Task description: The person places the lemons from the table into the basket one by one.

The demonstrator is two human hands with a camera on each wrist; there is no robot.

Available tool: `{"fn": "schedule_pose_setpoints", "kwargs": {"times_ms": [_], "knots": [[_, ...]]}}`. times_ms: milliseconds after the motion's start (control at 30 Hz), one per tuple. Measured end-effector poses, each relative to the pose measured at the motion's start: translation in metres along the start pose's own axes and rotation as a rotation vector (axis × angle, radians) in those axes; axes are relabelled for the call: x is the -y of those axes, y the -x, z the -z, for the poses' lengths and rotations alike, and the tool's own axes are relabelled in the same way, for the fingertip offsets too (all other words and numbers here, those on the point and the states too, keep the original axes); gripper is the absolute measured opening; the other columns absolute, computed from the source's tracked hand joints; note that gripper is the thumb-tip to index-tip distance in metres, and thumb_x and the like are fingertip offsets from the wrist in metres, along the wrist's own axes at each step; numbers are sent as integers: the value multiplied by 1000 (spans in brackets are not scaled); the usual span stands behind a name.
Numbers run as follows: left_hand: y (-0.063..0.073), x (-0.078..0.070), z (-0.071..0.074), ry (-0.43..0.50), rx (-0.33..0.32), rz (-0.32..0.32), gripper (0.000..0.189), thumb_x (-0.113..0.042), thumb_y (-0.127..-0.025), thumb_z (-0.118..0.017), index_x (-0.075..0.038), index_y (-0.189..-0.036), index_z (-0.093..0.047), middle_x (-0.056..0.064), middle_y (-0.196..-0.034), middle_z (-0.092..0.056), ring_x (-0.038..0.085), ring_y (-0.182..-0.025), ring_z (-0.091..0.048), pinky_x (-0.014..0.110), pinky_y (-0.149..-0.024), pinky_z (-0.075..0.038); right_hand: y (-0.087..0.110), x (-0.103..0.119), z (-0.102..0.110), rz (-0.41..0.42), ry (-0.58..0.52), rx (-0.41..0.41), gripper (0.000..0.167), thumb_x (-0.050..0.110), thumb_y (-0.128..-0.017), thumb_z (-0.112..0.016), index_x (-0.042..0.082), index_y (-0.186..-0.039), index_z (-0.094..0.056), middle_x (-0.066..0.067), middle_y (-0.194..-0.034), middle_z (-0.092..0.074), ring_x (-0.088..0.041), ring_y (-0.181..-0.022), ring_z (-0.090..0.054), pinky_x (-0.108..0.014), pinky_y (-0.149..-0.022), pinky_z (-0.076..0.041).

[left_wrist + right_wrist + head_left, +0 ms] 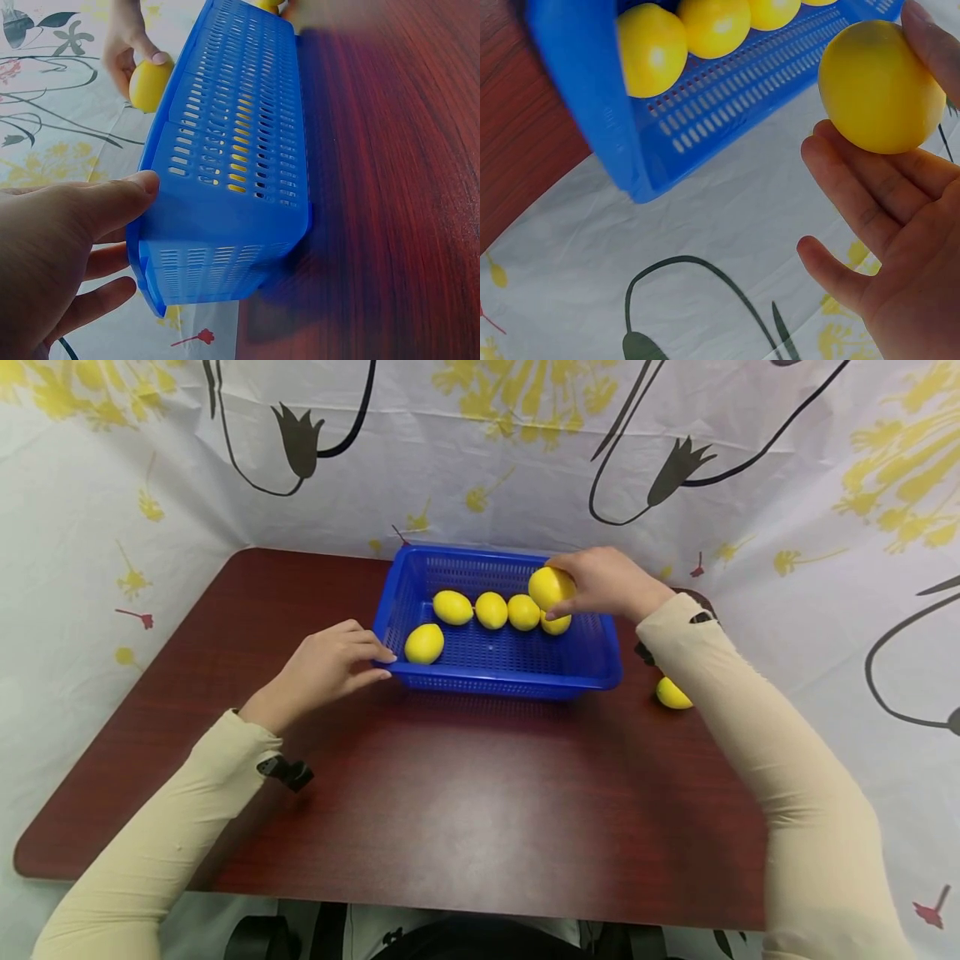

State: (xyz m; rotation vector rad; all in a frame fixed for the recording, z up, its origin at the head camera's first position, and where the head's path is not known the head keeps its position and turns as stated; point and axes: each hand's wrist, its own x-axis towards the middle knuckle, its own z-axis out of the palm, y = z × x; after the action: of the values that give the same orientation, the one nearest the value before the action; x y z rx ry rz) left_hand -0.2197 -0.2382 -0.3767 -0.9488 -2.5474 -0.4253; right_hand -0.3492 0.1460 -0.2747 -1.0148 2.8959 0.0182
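Observation:
A blue plastic basket with slotted walls stands on the table, several lemons inside it. At its near left corner my left hand grips the rim. The left wrist view has the thumb on the near side of the rim, the other fingers partly hidden beyond it. Over the right part of the basket, my right hand holds a lemon between thumb and fingers. In the right wrist view this lemon appears apart from the basket, and the little finger sticks out away from it.
Another lemon lies on the dark red-brown table right of the basket, partly covered by the right sleeve. Behind the table hangs a white cloth with yellow and grey flower prints.

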Motion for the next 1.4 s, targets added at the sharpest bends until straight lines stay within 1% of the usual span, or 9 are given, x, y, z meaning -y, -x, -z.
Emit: {"fn": "schedule_pose_setpoints", "kwargs": {"times_ms": [333,500,733,1000,1233,1400], "knots": [[0,-1,0,-2,3,1,23,-31,-84,-79,-18,-102,-77,-4,-98,-75,14,-87,-56,33,-69,-53,-13,12,0,17,-19,32,73,48,-82,-78,9,-139,-54,-13,-120,-68,-30,-94,-61,-46,-86,-48],[0,-1,0,-6,7,3,23,-31,-83,-79,-18,-102,-78,-4,-99,-75,14,-87,-56,32,-70,-53,-19,17,0,21,-14,40,75,52,-82,-76,11,-140,-54,-11,-122,-67,-28,-95,-62,-44,-85,-48],[0,-1,1,-8,4,1,22,-31,-84,-79,-18,-102,-78,-4,-98,-75,14,-87,-56,33,-70,-54,-27,23,-2,46,-27,36,75,52,-81,-77,9,-139,-55,-12,-122,-68,-29,-96,-63,-45,-85,-49],[0,-2,1,-8,10,9,23,-31,-84,-79,-18,-102,-78,-4,-99,-75,14,-88,-56,33,-71,-54,-36,32,-6,60,-21,54,75,50,-82,-77,10,-141,-54,-11,-122,-68,-29,-94,-64,-44,-85,-49],[1,-2,1,-10,6,9,23,-31,-84,-79,-18,-102,-78,-4,-99,-75,14,-87,-56,33,-70,-54,-44,39,-8,73,-11,74,79,53,-83,-75,10,-144,-50,-12,-127,-66,-29,-99,-64,-45,-88,-49],[0,-2,1,-2,4,2,23,-30,-84,-79,-17,-103,-78,-3,-99,-75,15,-87,-55,33,-70,-53,-49,42,-10,70,-69,96,80,48,-82,-77,9,-146,-47,-13,-133,-63,-29,-106,-62,-45,-94,-49]]}}
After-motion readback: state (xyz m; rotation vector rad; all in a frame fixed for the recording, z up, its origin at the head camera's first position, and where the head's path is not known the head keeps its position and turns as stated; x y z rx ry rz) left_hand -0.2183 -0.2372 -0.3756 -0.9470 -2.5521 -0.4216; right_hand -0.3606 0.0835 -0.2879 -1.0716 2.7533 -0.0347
